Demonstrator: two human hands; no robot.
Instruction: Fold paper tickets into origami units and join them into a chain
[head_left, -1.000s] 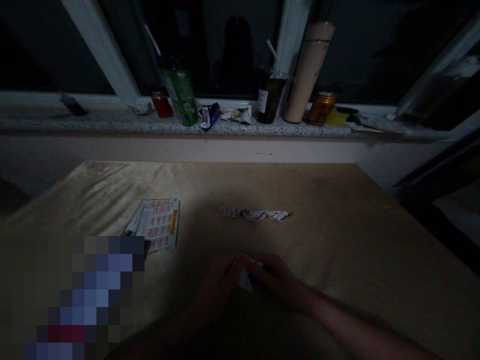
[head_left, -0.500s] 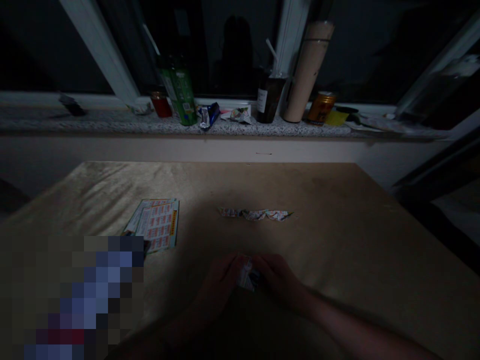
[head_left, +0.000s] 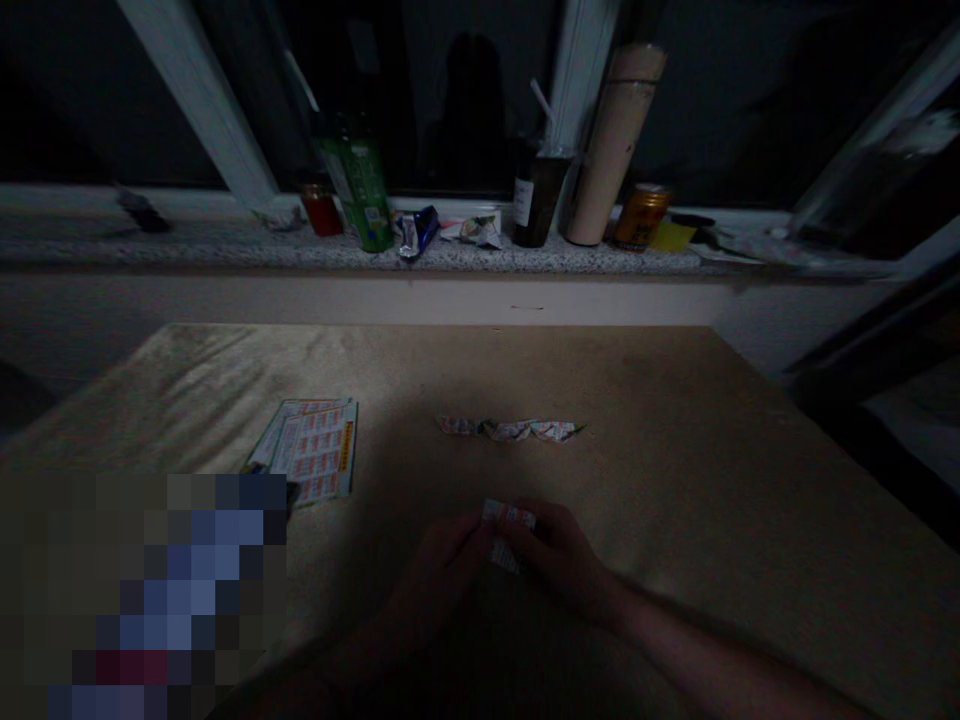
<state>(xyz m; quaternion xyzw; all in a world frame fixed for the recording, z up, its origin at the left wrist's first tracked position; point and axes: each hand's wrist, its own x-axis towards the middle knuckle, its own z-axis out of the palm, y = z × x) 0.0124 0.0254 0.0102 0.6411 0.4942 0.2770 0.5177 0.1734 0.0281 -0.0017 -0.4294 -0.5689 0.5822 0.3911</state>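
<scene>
Your left hand [head_left: 452, 548]: curled inward at the near middle of the table, its thumb and fingers drawn together on the left edge of a small printed piece; you have it in a pinch, though the dimness hides the exact finger placing.
Your right hand [head_left: 559, 545]: bent round from the right, fingers nearly together, thumb laid over the same piece and gripping its right side.
Printed piece [head_left: 506, 558]: between your two hands, pale with small print; whether it is folded, you cannot tell.
Crumpled strip [head_left: 517, 430]: lying left to right on the table, just beyond your hands, touched by neither.
Printed sheets [head_left: 319, 450]: overlapping on the table to your left, well apart from your hands.
Table [head_left: 720, 450]: brownish, under everything you work with, reaching to the far wall.
Windowsill [head_left: 465, 262]: speckled, at the far side; from left to right you have a red jar [head_left: 322, 212], green bottle [head_left: 367, 200], blue wrapper [head_left: 420, 232], dark cup [head_left: 540, 205], tall pinkish flask [head_left: 609, 150] and gold can [head_left: 643, 217].
Near left corner: pixelated, unreadable to you.
</scene>
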